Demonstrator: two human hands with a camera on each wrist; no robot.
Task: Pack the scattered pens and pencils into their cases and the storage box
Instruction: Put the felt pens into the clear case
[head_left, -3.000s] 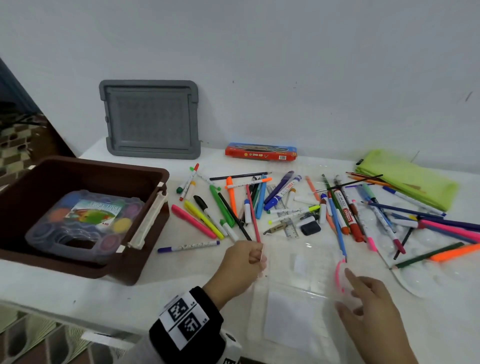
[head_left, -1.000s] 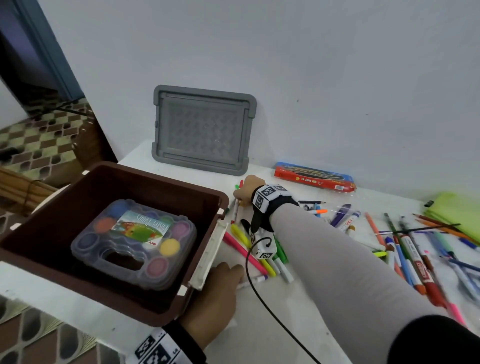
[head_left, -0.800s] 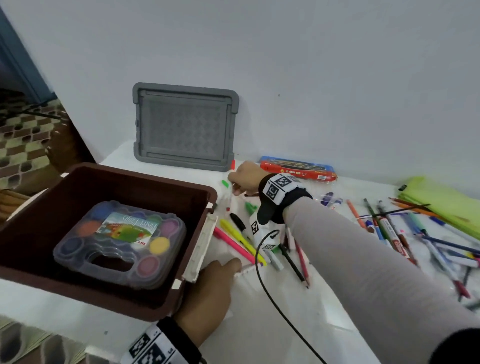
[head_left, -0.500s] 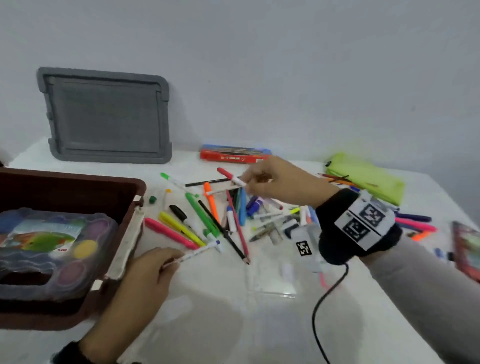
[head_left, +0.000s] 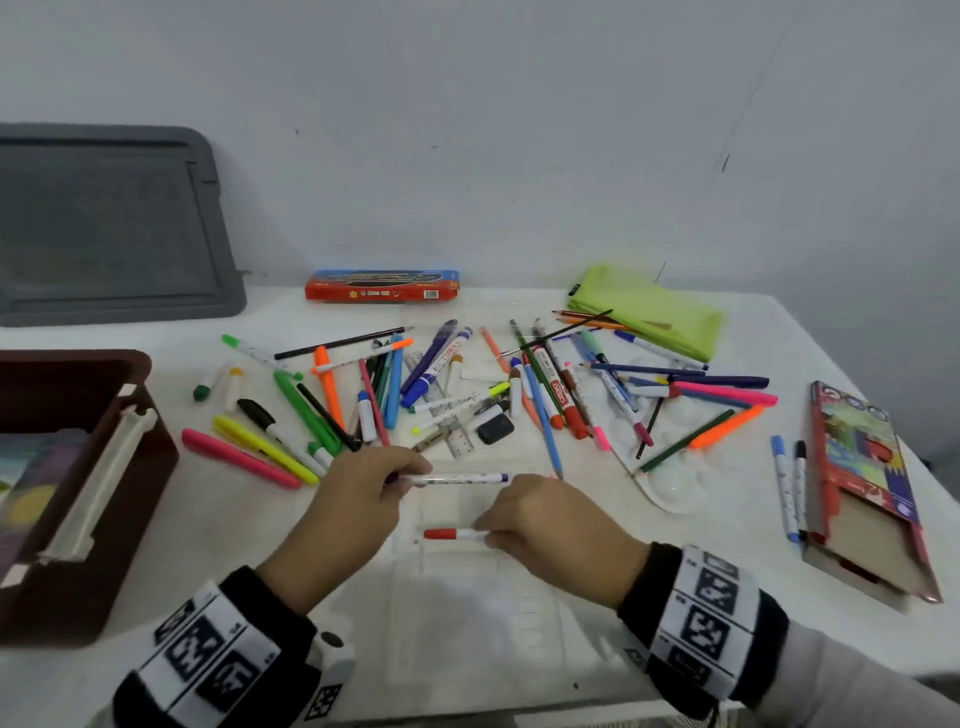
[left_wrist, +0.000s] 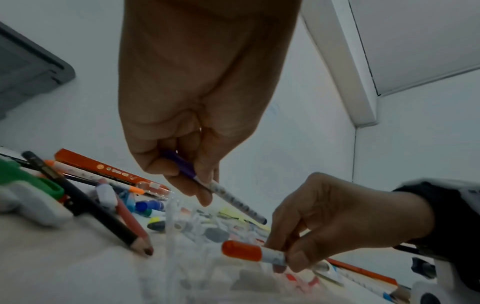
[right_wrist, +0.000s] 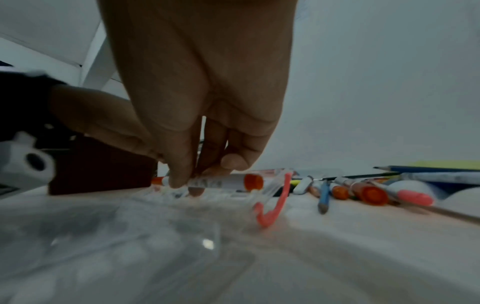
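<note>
My left hand (head_left: 363, 499) pinches a white pen with a purple cap (head_left: 457, 478), level above the table; the left wrist view shows the purple pen (left_wrist: 228, 197) between thumb and fingers. My right hand (head_left: 545, 525) pinches a white pen with a red cap (head_left: 449, 533) low over a clear plastic case (head_left: 467, 597) near the front edge. The red-capped pen (right_wrist: 226, 182) lies sideways under my right fingertips, with the case's pink strap (right_wrist: 275, 201) beside it. Many scattered pens and pencils (head_left: 519, 384) cover the table's middle. The brown storage box (head_left: 67, 519) stands at the left.
A grey lid (head_left: 114, 228) leans on the wall at back left. A red pencil box (head_left: 382, 285) and a green pouch (head_left: 649, 306) lie at the back. An open coloured-pencil carton (head_left: 867, 488) lies at the right, two pens (head_left: 789, 483) beside it.
My right hand came back from the pile with the red-capped pen and lowered it over the clear case. My left hand lifted the purple-capped pen off the table toward the middle.
</note>
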